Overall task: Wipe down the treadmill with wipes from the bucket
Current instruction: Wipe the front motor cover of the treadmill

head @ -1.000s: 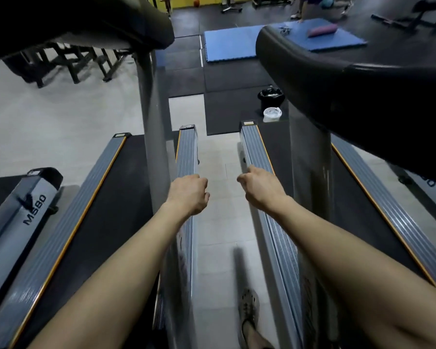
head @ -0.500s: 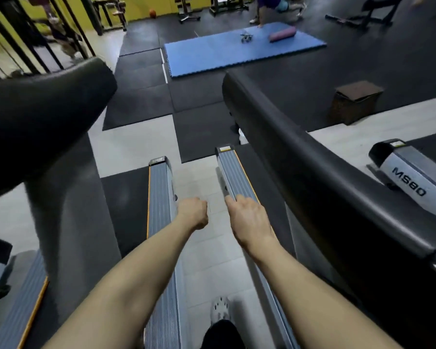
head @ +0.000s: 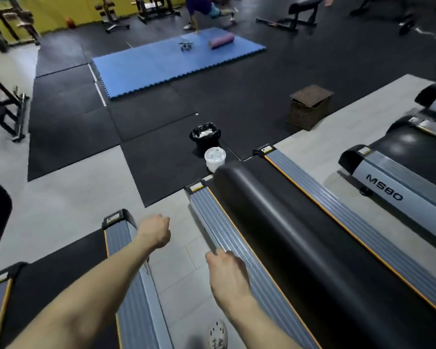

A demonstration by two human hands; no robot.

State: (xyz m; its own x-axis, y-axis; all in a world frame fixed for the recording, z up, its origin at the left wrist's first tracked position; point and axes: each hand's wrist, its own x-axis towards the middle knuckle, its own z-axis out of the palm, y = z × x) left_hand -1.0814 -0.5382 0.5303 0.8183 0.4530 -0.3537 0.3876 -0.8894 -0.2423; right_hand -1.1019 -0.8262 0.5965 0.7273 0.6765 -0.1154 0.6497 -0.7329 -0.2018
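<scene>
I stand in the aisle between two treadmills. The white wipes bucket (head: 215, 157) sits on the floor ahead, past the end of the right treadmill (head: 227, 230), whose grey side rail and black handrail (head: 282, 230) run along my right. My left hand (head: 155, 233) is a closed fist above the aisle, beside the left treadmill's rail (head: 121, 235), and no wipe shows in it. Fingers curled down, my right hand (head: 227, 273) hovers at the inner edge of the right treadmill's rail, with nothing visible in it.
A black lined bin (head: 205, 136) with white waste stands just behind the bucket. Further treadmills (head: 388, 192) lie to the right, near a wicker box (head: 308, 107). A person exercises by the blue mat (head: 166, 61) far ahead. My shoe (head: 218, 335) is on the tiled aisle.
The view has lifted and moved forward down the aisle, bringing the bucket and bin into sight. Both hands stayed curled; the right dropped lower along the rail's edge.
</scene>
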